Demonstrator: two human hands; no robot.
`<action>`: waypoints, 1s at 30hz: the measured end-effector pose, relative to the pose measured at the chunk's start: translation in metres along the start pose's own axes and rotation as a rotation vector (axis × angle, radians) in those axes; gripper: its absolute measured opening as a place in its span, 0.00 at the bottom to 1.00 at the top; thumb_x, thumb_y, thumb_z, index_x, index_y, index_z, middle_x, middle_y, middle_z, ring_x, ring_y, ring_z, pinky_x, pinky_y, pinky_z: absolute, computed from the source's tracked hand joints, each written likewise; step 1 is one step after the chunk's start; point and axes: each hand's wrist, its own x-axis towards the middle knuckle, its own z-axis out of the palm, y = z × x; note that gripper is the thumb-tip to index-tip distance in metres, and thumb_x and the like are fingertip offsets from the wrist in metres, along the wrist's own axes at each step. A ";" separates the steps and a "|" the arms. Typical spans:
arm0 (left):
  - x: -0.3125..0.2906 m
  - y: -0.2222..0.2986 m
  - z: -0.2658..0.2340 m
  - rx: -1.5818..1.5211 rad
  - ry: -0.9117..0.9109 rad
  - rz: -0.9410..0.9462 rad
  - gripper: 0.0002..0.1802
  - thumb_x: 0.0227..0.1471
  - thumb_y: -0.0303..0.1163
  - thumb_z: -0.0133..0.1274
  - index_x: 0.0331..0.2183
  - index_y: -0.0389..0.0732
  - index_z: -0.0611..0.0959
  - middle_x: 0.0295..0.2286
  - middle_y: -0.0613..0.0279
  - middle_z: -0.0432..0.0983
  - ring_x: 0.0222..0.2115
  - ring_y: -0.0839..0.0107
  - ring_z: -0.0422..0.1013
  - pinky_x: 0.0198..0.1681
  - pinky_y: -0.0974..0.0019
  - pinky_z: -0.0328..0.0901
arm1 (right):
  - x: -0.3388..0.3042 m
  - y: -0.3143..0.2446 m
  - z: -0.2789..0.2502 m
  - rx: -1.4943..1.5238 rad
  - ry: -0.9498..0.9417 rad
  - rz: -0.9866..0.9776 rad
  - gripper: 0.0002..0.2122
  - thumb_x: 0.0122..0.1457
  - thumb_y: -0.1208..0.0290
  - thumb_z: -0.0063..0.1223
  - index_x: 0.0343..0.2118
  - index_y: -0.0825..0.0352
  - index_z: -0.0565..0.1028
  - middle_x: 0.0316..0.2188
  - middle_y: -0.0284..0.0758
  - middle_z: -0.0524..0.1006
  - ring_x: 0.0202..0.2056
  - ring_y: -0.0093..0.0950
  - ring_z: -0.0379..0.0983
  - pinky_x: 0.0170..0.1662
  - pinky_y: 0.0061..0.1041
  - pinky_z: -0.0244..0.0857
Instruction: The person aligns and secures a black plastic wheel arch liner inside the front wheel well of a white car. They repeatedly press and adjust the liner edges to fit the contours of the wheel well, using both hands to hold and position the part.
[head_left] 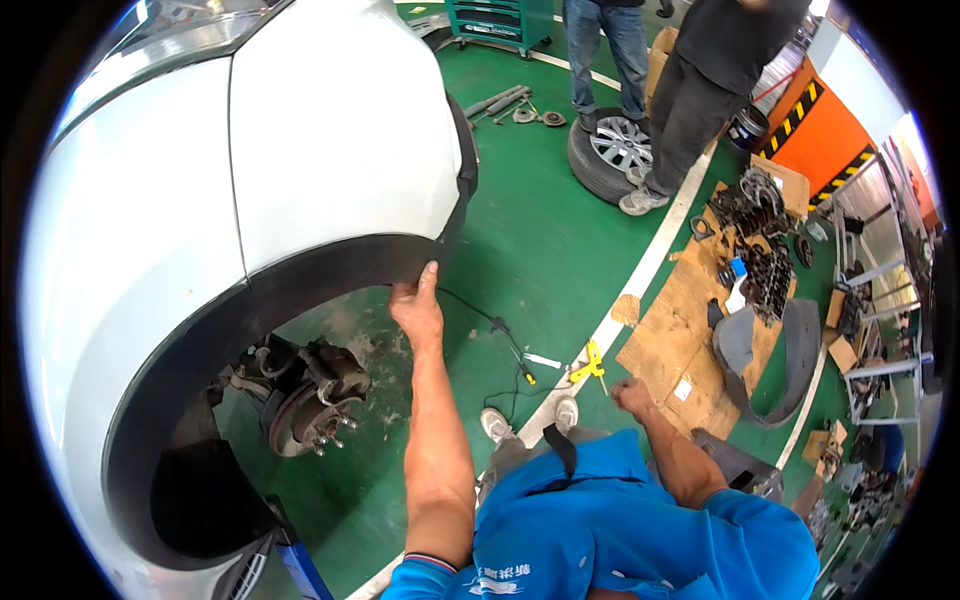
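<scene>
My left hand [418, 308] grips the lower edge of the black wheel arch trim [350, 258] on a white car. Its thumb lies on the outer face and the fingers curl underneath, partly hidden. Inside the arch sit a bare brake disc [292, 422] with wheel studs and a caliper [338, 370]; no wheel is mounted. My right hand [632, 396] is curled closed, out to my right. Just left of it is a yellow tool [590, 364] with a thin shaft pointing toward the hand. Whether the fingers hold anything cannot be made out.
A black cable [497, 325] and a yellow-tipped tool [529, 378] lie near my shoes. Cardboard [655, 345] on the right bears engine parts [765, 270] and curved black liners [800, 350]. Two people stand beside a loose wheel [612, 155]. A blue jack [300, 568] stands by the car.
</scene>
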 end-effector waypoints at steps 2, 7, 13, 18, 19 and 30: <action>-0.001 -0.003 -0.005 -0.054 0.014 0.012 0.15 0.51 0.21 0.63 0.41 0.27 0.81 0.39 0.60 0.80 0.39 0.74 0.73 0.46 0.69 0.67 | 0.001 -0.062 0.002 -0.138 -0.010 -0.188 0.14 0.55 0.61 0.55 0.32 0.70 0.81 0.25 0.40 0.80 0.27 0.32 0.78 0.34 0.33 0.71; 0.000 -0.005 -0.003 -0.122 0.002 0.005 0.15 0.52 0.20 0.62 0.43 0.29 0.80 0.39 0.61 0.80 0.39 0.75 0.73 0.46 0.70 0.66 | -0.013 -0.236 0.031 -0.275 0.000 -0.710 0.16 0.58 0.59 0.54 0.40 0.68 0.80 0.34 0.45 0.81 0.37 0.42 0.78 0.42 0.37 0.71; 0.000 0.001 -0.005 -0.123 -0.019 -0.016 0.17 0.52 0.20 0.62 0.45 0.30 0.80 0.40 0.61 0.80 0.40 0.75 0.73 0.47 0.69 0.66 | -0.100 -0.403 0.084 -0.117 0.001 -1.087 0.12 0.60 0.65 0.53 0.42 0.66 0.79 0.39 0.41 0.78 0.42 0.41 0.76 0.48 0.36 0.68; -0.002 0.014 -0.010 0.106 0.012 -0.021 0.18 0.53 0.24 0.60 0.45 0.30 0.80 0.39 0.59 0.82 0.39 0.75 0.74 0.46 0.67 0.68 | -0.111 -0.437 0.116 -0.343 0.189 -1.245 0.10 0.56 0.65 0.56 0.36 0.64 0.80 0.38 0.37 0.78 0.44 0.39 0.73 0.49 0.37 0.67; 0.002 -0.009 -0.016 0.197 -0.007 -0.038 0.19 0.52 0.24 0.60 0.47 0.30 0.79 0.40 0.57 0.82 0.39 0.74 0.75 0.45 0.66 0.68 | -0.113 -0.441 0.118 -0.411 0.207 -1.270 0.09 0.56 0.65 0.57 0.36 0.64 0.79 0.37 0.37 0.78 0.44 0.39 0.73 0.48 0.37 0.67; 0.000 0.000 -0.024 0.501 0.023 -0.048 0.29 0.46 0.45 0.66 0.46 0.38 0.82 0.39 0.44 0.81 0.42 0.48 0.77 0.47 0.53 0.70 | -0.106 -0.457 0.122 -0.709 0.301 -1.500 0.09 0.51 0.65 0.65 0.26 0.64 0.79 0.26 0.36 0.77 0.32 0.38 0.73 0.35 0.38 0.68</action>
